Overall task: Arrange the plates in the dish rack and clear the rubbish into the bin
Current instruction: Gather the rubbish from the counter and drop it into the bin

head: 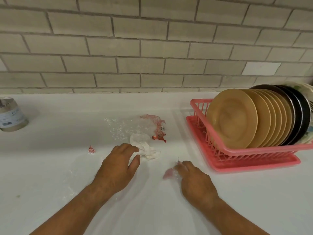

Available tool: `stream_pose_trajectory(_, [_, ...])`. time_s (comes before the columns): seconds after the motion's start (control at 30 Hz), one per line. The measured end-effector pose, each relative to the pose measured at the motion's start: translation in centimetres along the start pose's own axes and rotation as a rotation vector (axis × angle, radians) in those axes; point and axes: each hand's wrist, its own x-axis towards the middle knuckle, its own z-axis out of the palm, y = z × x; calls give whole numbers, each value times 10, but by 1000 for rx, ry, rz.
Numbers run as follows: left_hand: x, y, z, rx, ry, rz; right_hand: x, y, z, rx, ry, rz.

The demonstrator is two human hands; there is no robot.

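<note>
Left of the dish rack (pixel 245 165), left hand (pixel 118 165), unclenched, touched crumpled tissue (pixel 145 148); right hand (pixel 196 178) pinched a plastic scrap (pixel 169 173).

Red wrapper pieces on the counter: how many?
3: big one left of the dish rack, small scrap left of the left hand, blurred one at the right hand. Hands may hide more.

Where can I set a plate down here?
Bare: the counter between the tin can and the clear wrapper, and the near corner before the dish rack. Crowded: the middle, around the crumpled tissue, left hand and right hand.
</note>
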Motion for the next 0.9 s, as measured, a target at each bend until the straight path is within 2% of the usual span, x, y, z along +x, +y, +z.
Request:
stream_pose_trajectory(0.13, [2, -2, 4, 29, -14, -16, -3, 0, 0, -68, -26, 12])
stream_pose_trajectory(0.27, [17, -4, 15, 66, -69, -41, -2, -5, -1, 48, 186, -50])
stream_pose_trajectory(0.33, [31, -3, 24, 81, -102, -52, -1, -5, 1, 158, 229, -101])
stream_pose_trajectory(0.5, [60, 5, 58, 366, -305, 4, -2, -3, 3, 242, 275, -179])
stream_pose_trajectory(0.63, [61, 10, 74, 548, -313, 114, -2, 5, 5, 332, 235, -149])
stream_pose_trajectory(0.73, [60, 12, 72, 434, -258, 172, 2, 8, -1, 440, 178, -60])
stream_pose_trajectory(0.8, [59, 13, 57, 220, -227, 160, 5, 10, -2, 458, 137, -10])
stream_pose_trajectory(0.9, [61, 17, 26, -110, -194, 110, 8, 4, -6, 351, 126, 11])
